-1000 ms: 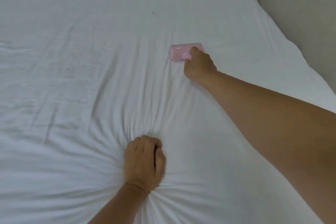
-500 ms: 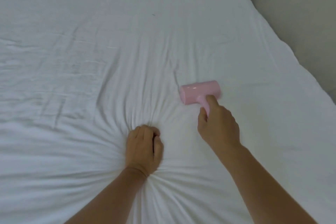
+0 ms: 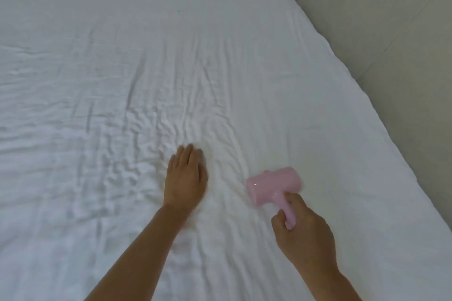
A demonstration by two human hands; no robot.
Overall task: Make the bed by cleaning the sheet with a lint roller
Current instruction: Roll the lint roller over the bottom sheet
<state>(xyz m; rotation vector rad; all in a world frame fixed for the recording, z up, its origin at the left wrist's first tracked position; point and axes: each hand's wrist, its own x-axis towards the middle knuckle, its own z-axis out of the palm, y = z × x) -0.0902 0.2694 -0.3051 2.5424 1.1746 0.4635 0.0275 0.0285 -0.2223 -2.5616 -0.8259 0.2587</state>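
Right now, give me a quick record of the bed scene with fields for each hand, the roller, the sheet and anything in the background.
left hand: fingers straight, flat on the sheet
right hand: grips the roller's handle
pink lint roller: head close to the sheet, right of the left hand; contact unclear
white sheet: covers the bed, creased most around the left hand
small dark speck: on the sheet, far side
wall: along the bed's right edge
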